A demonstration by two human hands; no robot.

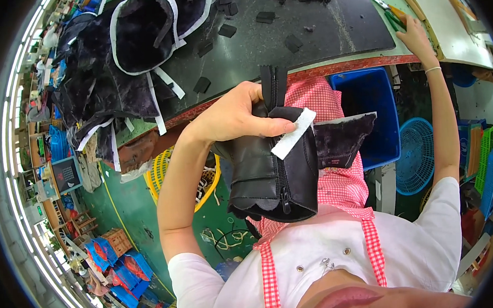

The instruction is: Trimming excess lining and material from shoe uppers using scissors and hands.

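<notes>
My left hand [239, 112] is closed round a black leather boot upper [253, 176], held above my lap. Its thumb presses on a white strip [293, 133] lying across the upper's zipper [283, 183]. The zipper's loose end [274, 85] sticks up past my fingers, and its pull hangs near the lower edge. A dark fur-lined flap [343, 140] spreads out to the right. Far right on the bench, my right hand [417, 36] is closed on a hand tool with green and orange handles [394, 19]. The tool's metal end points away; its exact kind is unclear.
Black fur-lined pieces with white edging [125, 65] pile up at the left of the dark bench top [335, 32]. Small black pieces [227, 30] lie scattered there. Below are a blue bin [392, 113], a blue basket [414, 156] and a yellow basket [158, 175].
</notes>
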